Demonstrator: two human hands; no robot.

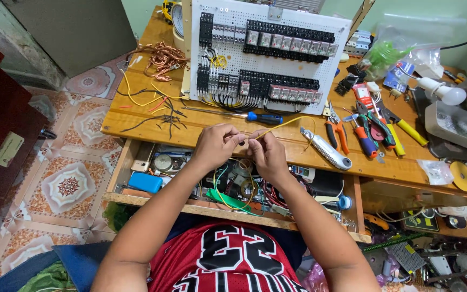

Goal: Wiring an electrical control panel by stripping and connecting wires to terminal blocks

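Both hands, left hand [215, 145] and right hand [266, 154], pinch a yellow wire [283, 123] stretched between them.

Brightness: bright, even daylight-like light across the wooden bench [136, 116]; colours are full and nothing is lost in dark.
Source: cannot tell exactly; the light seems to fall from above and far.
Shadows: soft and short; a faint one lies under the white perforated panel [266, 54], deeper shade fills the open drawer [244, 186] near the person.
Glare: mild sheen on the varnished bench top at far left; the white bulb [443, 91] at right is nearly blown out.
Distortion: wide lens; bench edges bow, the floor tiles [68, 186] at left stretch.
Focus: sharp at centre; near corners slightly soft.
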